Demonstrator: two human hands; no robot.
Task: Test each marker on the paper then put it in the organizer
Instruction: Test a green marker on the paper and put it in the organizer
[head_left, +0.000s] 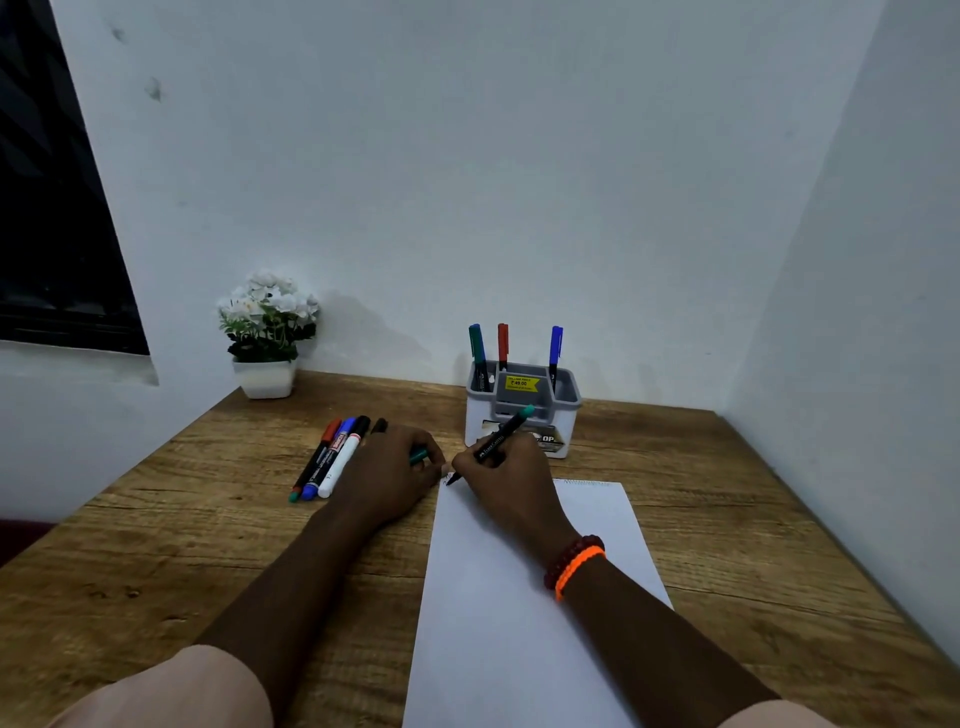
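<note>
- While the right hand (501, 470) grips a green-ended marker (498, 441), its tip touches the paper's (524, 597) far left corner.
- Left hand (389, 467) pinches a green cap (418, 456) on the bench (182, 545).
- Organizer (522, 415) stands just beyond the paper.

Open desk (727, 519) right of paper (519, 623). Organizer (522, 415) blocks far centre, three markers upright inside. Loose markers (332, 457) crowd left of left hand (387, 473). Flower pot (265, 376) fills far-left corner. Walls close back, right.
</note>
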